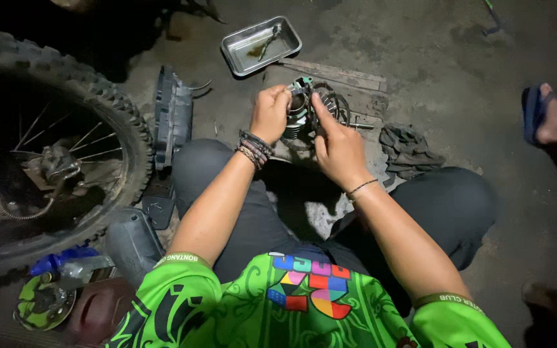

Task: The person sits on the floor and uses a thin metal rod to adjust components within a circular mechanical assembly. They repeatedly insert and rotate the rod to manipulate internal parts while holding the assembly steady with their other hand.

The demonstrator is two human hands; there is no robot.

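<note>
I squat on a dirty concrete floor. Both hands work on a finned metal engine cylinder (302, 115) resting in front of my knees. My left hand (269, 115) grips its left side, beaded bracelets on the wrist. My right hand (338, 148) presses on its right side, thumb up against the top. A round ribbed part (336, 106) lies just behind the cylinder, partly hidden by my fingers. A thin metal rod (361, 125) sticks out to the right.
A knobby motorcycle wheel (53, 148) fills the left. A metal tray (261, 45) with a tool sits beyond the cylinder. A black plastic cover (172, 116) stands on its left, a grey rag (409, 149) on its right. Another person's sandalled foot (552, 119) is at the right edge.
</note>
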